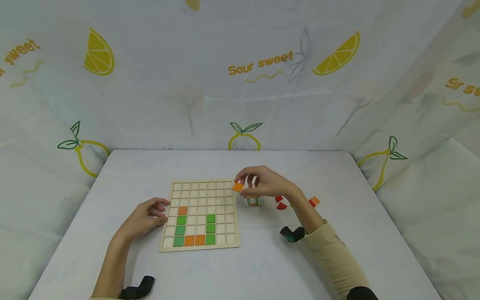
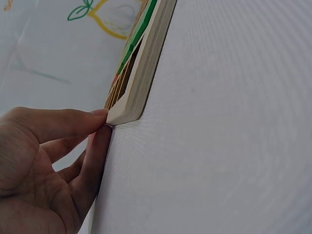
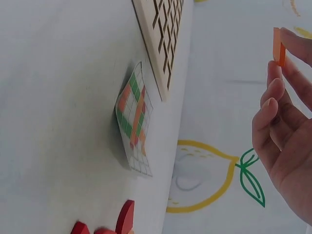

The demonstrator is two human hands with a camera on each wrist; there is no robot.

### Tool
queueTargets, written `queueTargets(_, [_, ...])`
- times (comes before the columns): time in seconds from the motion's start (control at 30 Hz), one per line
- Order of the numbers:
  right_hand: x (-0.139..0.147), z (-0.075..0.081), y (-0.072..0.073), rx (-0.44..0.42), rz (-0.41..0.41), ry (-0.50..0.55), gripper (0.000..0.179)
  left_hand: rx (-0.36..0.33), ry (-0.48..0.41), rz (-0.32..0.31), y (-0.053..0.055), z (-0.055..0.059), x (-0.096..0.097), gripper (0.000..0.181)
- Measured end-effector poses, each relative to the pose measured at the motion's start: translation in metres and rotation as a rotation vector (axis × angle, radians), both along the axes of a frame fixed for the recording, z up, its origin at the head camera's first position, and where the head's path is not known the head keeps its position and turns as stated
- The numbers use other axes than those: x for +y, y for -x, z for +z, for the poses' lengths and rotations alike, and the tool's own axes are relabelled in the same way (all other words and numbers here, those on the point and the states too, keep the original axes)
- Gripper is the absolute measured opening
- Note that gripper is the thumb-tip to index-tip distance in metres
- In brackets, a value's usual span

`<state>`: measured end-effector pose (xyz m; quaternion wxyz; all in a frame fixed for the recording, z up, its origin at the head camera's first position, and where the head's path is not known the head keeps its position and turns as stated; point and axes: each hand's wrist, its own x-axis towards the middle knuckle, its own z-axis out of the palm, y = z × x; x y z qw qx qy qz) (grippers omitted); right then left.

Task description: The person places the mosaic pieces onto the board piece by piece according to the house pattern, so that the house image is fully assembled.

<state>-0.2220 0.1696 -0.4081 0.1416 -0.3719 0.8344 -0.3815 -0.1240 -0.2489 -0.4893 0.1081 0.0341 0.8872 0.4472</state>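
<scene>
A square wooden grid board (image 1: 221, 200) lies on the table, with green and orange square tiles in some cells. The tiles form a partial outline in the board's left and lower part. At its left edge, my left hand (image 1: 148, 214) touches the rim with thumb and fingertips. My right hand (image 1: 264, 182) pinches an orange square tile (image 1: 238, 187) between thumb and fingers, at the board's far right corner. In the right wrist view, that tile (image 3: 279, 47) is seen nearly edge-on, and the other fingers are bent beneath it.
A pattern card (image 3: 131, 114) with a coloured grid lies right of the board, partly below my right hand. Farther right are several red pieces (image 1: 281, 206) and an orange piece (image 1: 315, 201), partly hidden by the right forearm. A lemon-print cloth (image 1: 168, 104) hangs behind the white table (image 1: 210, 275).
</scene>
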Motion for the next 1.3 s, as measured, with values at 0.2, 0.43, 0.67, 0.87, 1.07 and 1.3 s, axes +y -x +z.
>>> queueTargets(0.2, [-0.022, 0.000, 0.003, -0.018, 0.044, 0.004, 0.029, -0.002, 0.002, -0.001, 0.000, 0.000, 0.000, 0.050])
queueTargets(0.43, [-0.046, -0.005, 0.007, -0.042, 0.104, 0.024, 0.029, -0.007, 0.010, 0.003, 0.001, 0.002, 0.000, 0.050])
queueTargets(0.67, [-0.073, -0.016, 0.010, -0.104, 0.153, -0.012, 0.029, -0.009, 0.008, 0.005, 0.001, 0.001, 0.000, 0.050])
queueTargets(0.87, [-0.096, -0.021, 0.011, -0.095, 0.203, -0.049, 0.028, -0.013, 0.014, 0.012, 0.001, 0.000, 0.000, 0.051])
queueTargets(1.07, [-0.118, -0.028, 0.010, -0.114, 0.244, -0.080, 0.027, -0.024, 0.011, 0.020, 0.001, -0.001, 0.000, 0.051])
queueTargets(1.3, [-0.139, -0.035, 0.010, -0.123, 0.274, -0.147, 0.025, -0.024, 0.026, 0.019, 0.001, 0.000, 0.000, 0.049])
